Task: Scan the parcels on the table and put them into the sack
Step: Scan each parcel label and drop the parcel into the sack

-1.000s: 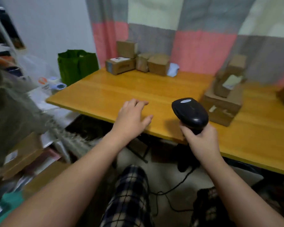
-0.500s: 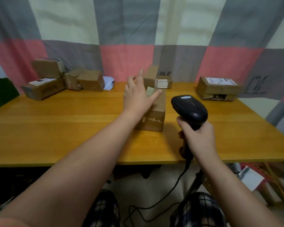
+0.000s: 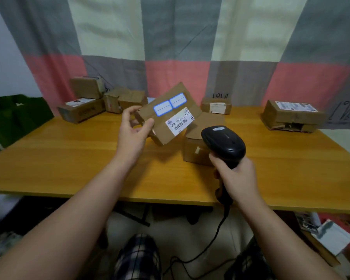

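Change from half a second before: the left hand (image 3: 132, 131) had gone from reaching over the middle stack to holding a flat parcel (image 3: 166, 128) raised off it, label face turned toward the camera. The right hand (image 3: 237, 178) and scanner (image 3: 223, 144) had kept about the same place.

Item 1, flat parcel: brown card, held clear of the worktop (image 3: 69, 158) above its centre and tilted, with one corner dipping toward 6 o'clock. The left fingers (image 3: 129, 112) and thumb pinched its 9 o'clock edge. A white barcode label (image 3: 180, 123) sat on the lower part of the face, and two blue-lit rectangles (image 3: 169, 104) on the upper part.

Item 2, scanner: black and corded, at 4 o'clock of the parcel, its head aimed toward it. The right fingers (image 3: 218, 160) were wrapped closed round the handle. The cable (image 3: 216, 235) hung below the worktop edge toward 6 o'clock.

Item 3, brown carton (image 3: 192, 148): stood on the worktop, partly hidden by the scanner head and the parcel.

Item 4, cartons along the far edge: a stacked pair (image 3: 83, 100) at 10 o'clock, two small cartons (image 3: 125, 99) at 11, a small labelled carton (image 3: 216, 105) at 1, and a larger labelled carton (image 3: 291, 116) at 2.

Item 5, surroundings: a green bag (image 3: 18, 116) at 9 o'clock, beyond the worktop's end, and a checked curtain (image 3: 170, 37) at 12.
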Tool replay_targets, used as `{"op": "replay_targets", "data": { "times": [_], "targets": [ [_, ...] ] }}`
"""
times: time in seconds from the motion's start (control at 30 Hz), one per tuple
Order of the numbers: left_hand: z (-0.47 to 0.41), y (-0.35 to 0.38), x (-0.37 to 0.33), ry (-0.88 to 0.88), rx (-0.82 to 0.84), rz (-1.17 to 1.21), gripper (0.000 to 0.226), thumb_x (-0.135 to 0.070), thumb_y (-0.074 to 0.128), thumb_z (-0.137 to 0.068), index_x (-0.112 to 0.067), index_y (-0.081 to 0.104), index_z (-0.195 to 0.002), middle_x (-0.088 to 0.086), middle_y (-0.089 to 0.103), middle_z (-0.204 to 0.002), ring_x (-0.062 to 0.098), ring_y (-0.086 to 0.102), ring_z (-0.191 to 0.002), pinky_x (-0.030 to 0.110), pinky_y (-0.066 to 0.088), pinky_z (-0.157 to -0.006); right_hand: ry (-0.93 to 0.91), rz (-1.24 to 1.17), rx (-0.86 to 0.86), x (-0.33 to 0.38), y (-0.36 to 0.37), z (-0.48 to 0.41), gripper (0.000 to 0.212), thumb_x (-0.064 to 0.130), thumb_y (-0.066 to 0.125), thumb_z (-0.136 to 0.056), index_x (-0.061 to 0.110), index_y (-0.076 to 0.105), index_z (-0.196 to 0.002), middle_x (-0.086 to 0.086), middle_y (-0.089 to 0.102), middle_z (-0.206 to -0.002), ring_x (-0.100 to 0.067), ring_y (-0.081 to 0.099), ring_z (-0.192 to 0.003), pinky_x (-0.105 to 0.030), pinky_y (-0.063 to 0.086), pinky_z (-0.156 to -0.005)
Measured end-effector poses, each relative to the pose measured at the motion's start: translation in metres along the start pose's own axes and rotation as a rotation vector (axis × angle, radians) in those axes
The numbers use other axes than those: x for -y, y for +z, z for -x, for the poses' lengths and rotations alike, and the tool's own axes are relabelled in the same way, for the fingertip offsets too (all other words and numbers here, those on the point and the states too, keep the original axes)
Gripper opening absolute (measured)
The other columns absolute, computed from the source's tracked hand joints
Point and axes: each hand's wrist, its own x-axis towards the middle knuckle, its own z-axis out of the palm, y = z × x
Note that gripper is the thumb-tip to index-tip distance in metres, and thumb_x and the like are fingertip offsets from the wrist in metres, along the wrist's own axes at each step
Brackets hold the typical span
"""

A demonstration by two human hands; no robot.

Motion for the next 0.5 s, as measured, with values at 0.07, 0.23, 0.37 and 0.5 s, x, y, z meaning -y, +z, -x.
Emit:
{"op": "replay_targets", "data": {
  "times": [0.07, 0.23, 0.37, 0.5],
  "targets": [
    [0.009, -0.031, 0.003, -0.057, -0.021, 0.032, 0.036, -0.007, 0.063, -0.089, -0.028, 0.046, -0.112, 0.004, 0.062, -0.095, 0.002, 0.065, -0.077, 0.034, 0.059, -0.072, -0.003, -0.008, 0.041, 0.001, 0.016, 0.004, 0.029, 0.024, 0.075, -0.081, 0.012, 0.069, -0.107, 0.002, 0.068, -0.083, -0.023, 0.065, -0.083, -0.037, 0.052, -0.076],
    [0.042, -0.092, 0.025, -0.205, 0.016, -0.096, 0.04, -0.008, 0.061, -0.091, -0.02, 0.044, -0.125, 0.0, 0.058, -0.086, 0.0, 0.062, -0.069, 0.016, 0.053, -0.06, 0.031, 0.031, 0.223, -0.007, 0.056, 0.022, 0.035, 0.029, 0.075, -0.08, 0.017, 0.067, -0.112, 0.003, 0.068, -0.089, -0.025, 0.065, -0.091, -0.036, 0.053, -0.077],
    [0.048, -0.111, 0.04, -0.255, -0.009, -0.11, 0.053, -0.005, 0.061, -0.091, -0.012, 0.035, -0.136, 0.0, 0.058, -0.105, -0.005, 0.062, -0.07, 0.011, 0.051, -0.066, 0.04, 0.184, 0.3, -0.016, 0.074, 0.039, 0.02, 0.037, 0.073, -0.08, 0.022, 0.066, -0.09, 0.011, 0.063, -0.068, -0.011, 0.063, -0.071, -0.02, 0.044, -0.061],
    [0.044, -0.117, 0.048, -0.264, 0.004, -0.139, 0.053, -0.004, 0.061, -0.091, -0.01, 0.036, -0.137, 0.003, 0.056, -0.111, -0.002, 0.059, -0.077, 0.01, 0.05, -0.066, 0.057, 0.246, 0.332, -0.017, 0.084, 0.044, 0.019, 0.039, 0.072, -0.079, 0.022, 0.063, -0.084, 0.003, 0.064, -0.06, -0.014, 0.065, -0.06, -0.035, 0.055, -0.059]
  ]
}}
